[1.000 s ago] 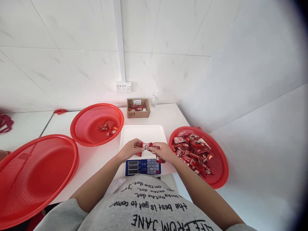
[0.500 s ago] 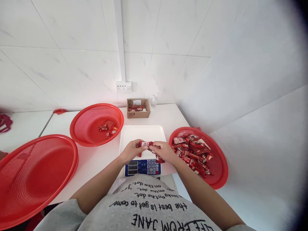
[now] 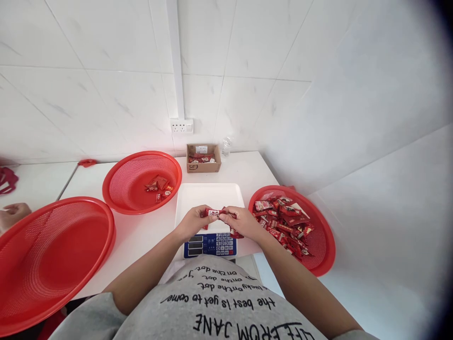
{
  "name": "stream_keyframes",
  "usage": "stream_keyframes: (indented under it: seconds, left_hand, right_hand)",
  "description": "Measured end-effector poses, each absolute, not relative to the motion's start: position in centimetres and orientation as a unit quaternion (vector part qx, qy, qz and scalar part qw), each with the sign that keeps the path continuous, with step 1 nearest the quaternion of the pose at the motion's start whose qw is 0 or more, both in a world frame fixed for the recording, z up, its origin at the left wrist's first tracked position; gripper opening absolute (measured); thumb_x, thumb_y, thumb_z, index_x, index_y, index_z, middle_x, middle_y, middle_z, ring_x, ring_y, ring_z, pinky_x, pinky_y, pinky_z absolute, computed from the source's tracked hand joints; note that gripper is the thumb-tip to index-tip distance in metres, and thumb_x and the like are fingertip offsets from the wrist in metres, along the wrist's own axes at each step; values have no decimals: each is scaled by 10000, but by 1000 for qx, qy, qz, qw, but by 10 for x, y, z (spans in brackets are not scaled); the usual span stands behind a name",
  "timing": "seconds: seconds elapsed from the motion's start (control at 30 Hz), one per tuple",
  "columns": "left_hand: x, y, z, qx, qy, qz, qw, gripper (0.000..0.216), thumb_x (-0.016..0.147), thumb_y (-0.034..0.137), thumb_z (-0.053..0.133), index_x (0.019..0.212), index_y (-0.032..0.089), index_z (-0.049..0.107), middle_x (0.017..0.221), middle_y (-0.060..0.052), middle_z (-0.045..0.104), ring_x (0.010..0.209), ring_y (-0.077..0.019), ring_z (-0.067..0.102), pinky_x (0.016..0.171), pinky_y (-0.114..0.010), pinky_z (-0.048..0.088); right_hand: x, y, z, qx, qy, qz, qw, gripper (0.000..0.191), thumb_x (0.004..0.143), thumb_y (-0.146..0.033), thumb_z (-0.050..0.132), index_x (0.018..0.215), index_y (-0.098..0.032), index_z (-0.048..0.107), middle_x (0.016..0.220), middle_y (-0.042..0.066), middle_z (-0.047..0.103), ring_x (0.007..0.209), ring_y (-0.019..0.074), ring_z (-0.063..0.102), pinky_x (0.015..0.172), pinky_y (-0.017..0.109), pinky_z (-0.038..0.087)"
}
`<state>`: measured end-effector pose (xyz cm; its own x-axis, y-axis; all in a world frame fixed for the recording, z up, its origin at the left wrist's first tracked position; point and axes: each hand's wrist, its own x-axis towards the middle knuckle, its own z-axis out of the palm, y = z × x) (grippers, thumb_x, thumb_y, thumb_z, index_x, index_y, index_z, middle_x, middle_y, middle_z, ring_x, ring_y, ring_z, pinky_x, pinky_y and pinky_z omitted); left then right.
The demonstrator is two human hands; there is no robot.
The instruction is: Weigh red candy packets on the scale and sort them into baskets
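Observation:
Red and white wrapped snack packets [image 3: 213, 213] are pinched between my two hands, over the front of a white weighing scale [image 3: 191, 194]. My left hand [image 3: 193, 223] is closed on their left part, thumb on top. Closed on the right part is my right hand [image 3: 242, 224], with another red packet [image 3: 236, 233] hanging below its fingers above the blue keypad. How many packets each hand holds I cannot tell. Right of the scale, a red basket [image 3: 327, 236] holds a pile of similar packets.
A red basket [image 3: 109, 174] with several packets stands behind on the left. Nearer, a larger red basket [image 3: 60, 255] shows no contents; another person's hand [image 3: 13, 216] is beside it. An open cardboard box [image 3: 203, 167] with packets and a clear plastic item [image 3: 226, 145] stand by the wall.
My hands stay nearly in place, the packets shifting slightly between the fingers. The other person's hand has come further into view at the left edge.

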<state>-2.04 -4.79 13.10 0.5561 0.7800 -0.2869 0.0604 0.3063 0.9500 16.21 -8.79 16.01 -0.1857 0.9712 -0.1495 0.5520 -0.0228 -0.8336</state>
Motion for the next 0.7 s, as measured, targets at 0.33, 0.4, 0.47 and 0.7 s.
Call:
stream_keyframes:
  seconds: [0.33, 0.4, 0.47, 0.7]
  left_hand:
    - [-22, -50, 134, 536, 410, 284, 681, 385, 752, 552, 565, 778, 169, 540, 649, 37, 486, 574, -80, 448, 546, -217, 423]
    - [-21, -51, 135, 521, 412, 293, 688, 376, 747, 543, 578, 754, 170, 530, 633, 42, 478, 557, -74, 442, 534, -208, 417]
    - [-21, -52, 135, 513, 412, 299, 691, 377, 743, 544, 583, 739, 171, 526, 624, 42, 479, 546, -71, 444, 522, -203, 409]
    - [-17, -54, 134, 488, 416, 322, 696, 376, 718, 534, 613, 706, 170, 519, 612, 45, 482, 538, -70, 438, 504, -194, 376]
  right_hand:
    - [163, -88, 162, -575, -675, 385, 256, 404, 856, -461, 416, 554, -195, 424, 536, -44, 415, 547, 97, 382, 540, 222, 300]
    - [163, -88, 163, -573, -675, 387, 258, 402, 857, -460, 416, 555, -195, 423, 540, -43, 408, 551, 99, 385, 542, 224, 301]
    - [163, -89, 163, -574, -673, 388, 261, 402, 856, -459, 419, 553, -195, 426, 541, -42, 402, 556, 101, 388, 541, 225, 302]
    - [163, -90, 163, -576, -659, 395, 280, 402, 850, -453, 442, 545, -191, 466, 531, -40, 411, 553, 101, 398, 539, 224, 315]
